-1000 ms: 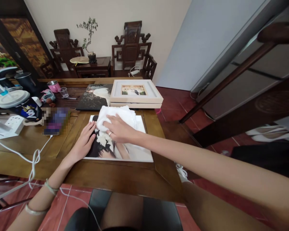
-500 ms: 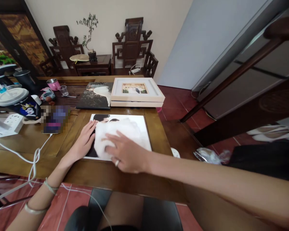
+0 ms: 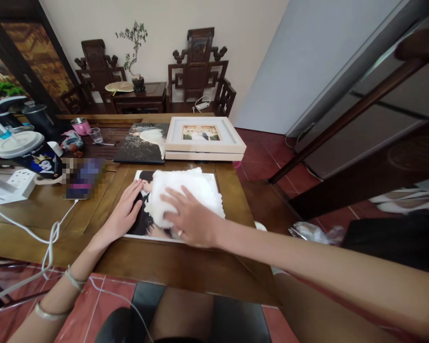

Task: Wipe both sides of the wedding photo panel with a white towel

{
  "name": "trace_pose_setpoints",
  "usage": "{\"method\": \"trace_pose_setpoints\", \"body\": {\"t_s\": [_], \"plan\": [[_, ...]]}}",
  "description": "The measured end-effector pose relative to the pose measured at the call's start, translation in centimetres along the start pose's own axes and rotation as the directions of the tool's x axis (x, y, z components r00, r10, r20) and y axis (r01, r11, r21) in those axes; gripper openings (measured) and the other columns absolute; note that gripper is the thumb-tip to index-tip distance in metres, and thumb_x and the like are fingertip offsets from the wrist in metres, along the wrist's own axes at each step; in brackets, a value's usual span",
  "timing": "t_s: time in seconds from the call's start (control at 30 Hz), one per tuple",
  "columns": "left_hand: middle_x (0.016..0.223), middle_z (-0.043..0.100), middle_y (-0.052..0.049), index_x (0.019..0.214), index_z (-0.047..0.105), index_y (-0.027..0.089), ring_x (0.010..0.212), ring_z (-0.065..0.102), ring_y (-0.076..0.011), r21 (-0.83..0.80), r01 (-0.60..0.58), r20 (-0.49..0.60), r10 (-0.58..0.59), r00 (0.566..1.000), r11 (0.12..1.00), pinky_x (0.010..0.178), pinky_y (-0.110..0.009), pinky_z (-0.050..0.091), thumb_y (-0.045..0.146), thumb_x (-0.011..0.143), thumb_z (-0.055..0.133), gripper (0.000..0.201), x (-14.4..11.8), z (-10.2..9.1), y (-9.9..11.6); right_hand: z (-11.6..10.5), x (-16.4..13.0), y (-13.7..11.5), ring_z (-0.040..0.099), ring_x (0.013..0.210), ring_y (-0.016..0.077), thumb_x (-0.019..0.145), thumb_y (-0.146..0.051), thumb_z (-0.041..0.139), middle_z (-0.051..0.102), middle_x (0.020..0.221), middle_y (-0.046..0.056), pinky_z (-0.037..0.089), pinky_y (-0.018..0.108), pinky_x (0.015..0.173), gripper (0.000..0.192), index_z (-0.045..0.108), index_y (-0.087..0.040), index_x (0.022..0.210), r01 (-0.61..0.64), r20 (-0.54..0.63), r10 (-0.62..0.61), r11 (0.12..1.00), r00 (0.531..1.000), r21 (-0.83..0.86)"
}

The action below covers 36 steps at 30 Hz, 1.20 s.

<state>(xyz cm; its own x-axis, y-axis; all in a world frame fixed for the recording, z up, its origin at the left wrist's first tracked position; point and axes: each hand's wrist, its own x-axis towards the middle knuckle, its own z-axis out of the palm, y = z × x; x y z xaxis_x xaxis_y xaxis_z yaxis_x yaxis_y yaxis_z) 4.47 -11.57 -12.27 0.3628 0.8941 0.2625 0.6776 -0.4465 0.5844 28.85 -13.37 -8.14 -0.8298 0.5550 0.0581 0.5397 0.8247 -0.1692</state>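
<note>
Head view: the right hand (image 3: 196,219), fingers wide, lies over a white cloth (image 3: 186,186) on a photo panel (image 3: 142,224) (near the table's (image 3: 157,264) edge). The left hand (image 3: 124,212), flattish, fingers narrowly spaced, touches the panel's nine-o'clock side.

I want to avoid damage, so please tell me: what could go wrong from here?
The silver ring on the right hand might scratch the rectangular, white-edged photo panel if it slips past the fluffy white cloth. The photo panel might slide under pressure, since the left hand rests only at its left edge.
</note>
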Motion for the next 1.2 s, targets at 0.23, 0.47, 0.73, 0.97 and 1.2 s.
{"method": "trace_pose_setpoints", "body": {"t_s": [0.23, 0.47, 0.73, 0.97, 1.2], "plan": [[0.156, 0.031, -0.010, 0.147, 0.035, 0.018, 0.145, 0.024, -0.0239, 0.054, -0.008, 0.074, 0.004, 0.997, 0.998, 0.120, -0.047, 0.017, 0.034, 0.097, 0.030, 0.053, 0.6, -0.4, -0.6, 1.3, -2.8, -3.5, 0.027, 0.138, 0.0438, 0.080, -0.023, 0.058, 0.042, 0.144, 0.023, 0.020, 0.071, 0.104, 0.031, 0.067, -0.017, 0.109, 0.275, -0.079, -0.272, 0.961, 0.959, 0.027], [0.157, 0.028, -0.010, 0.149, 0.030, 0.018, 0.146, 0.022, -0.0252, 0.122, -0.012, 0.062, 0.004, 0.998, 0.992, 0.119, -0.050, 0.019, 0.039, 0.099, 0.029, 0.054, 0.7, 0.4, -0.9, 0.5, -1.1, 1.5, 0.031, 0.138, 0.0362, 0.080, -0.022, 0.057, 0.044, 0.145, 0.021, 0.024, 0.063, 0.108, 0.032, 0.062, -0.016, 0.111, 0.112, -0.059, -0.112, 0.994, 0.992, -0.006], [0.156, 0.031, -0.012, 0.147, 0.034, 0.015, 0.146, 0.022, -0.0238, 0.122, -0.024, 0.043, 0.019, 0.999, 0.992, 0.119, -0.048, 0.019, 0.035, 0.098, 0.030, 0.052, 0.7, 0.3, -0.6, -0.5, -0.8, 6.9, 0.034, 0.137, 0.0371, 0.086, -0.011, 0.047, 0.049, 0.135, 0.027, 0.030, 0.060, 0.107, 0.024, 0.059, -0.010, 0.107, -0.158, -0.164, 0.147, 0.986, 0.975, -0.058], [0.144, 0.046, -0.014, 0.130, 0.048, 0.015, 0.137, 0.038, -0.0242, 0.108, -0.018, 0.009, 0.017, 1.000, 0.994, 0.115, -0.050, 0.028, 0.027, 0.092, 0.041, 0.041, 1.8, -0.4, -0.5, -0.1, -1.3, 3.7, 0.024, 0.140, 0.0412, 0.079, -0.008, 0.053, 0.040, 0.144, 0.025, 0.023, 0.064, 0.109, 0.031, 0.060, -0.009, 0.109, -0.137, -0.085, 0.130, 0.988, 0.988, -0.077], [0.137, 0.050, -0.018, 0.121, 0.052, 0.012, 0.133, 0.041, -0.0270, 0.181, -0.026, -0.063, 0.038, 0.997, 0.983, 0.112, -0.050, 0.032, 0.034, 0.094, 0.041, 0.037, 2.2, 0.4, 0.1, 0.1, -2.3, -0.7, 0.022, 0.140, 0.0431, 0.078, -0.023, 0.061, 0.036, 0.149, 0.024, 0.018, 0.069, 0.107, 0.039, 0.063, -0.013, 0.116, 0.090, 0.036, -0.089, 0.996, 0.995, -0.009]]}}
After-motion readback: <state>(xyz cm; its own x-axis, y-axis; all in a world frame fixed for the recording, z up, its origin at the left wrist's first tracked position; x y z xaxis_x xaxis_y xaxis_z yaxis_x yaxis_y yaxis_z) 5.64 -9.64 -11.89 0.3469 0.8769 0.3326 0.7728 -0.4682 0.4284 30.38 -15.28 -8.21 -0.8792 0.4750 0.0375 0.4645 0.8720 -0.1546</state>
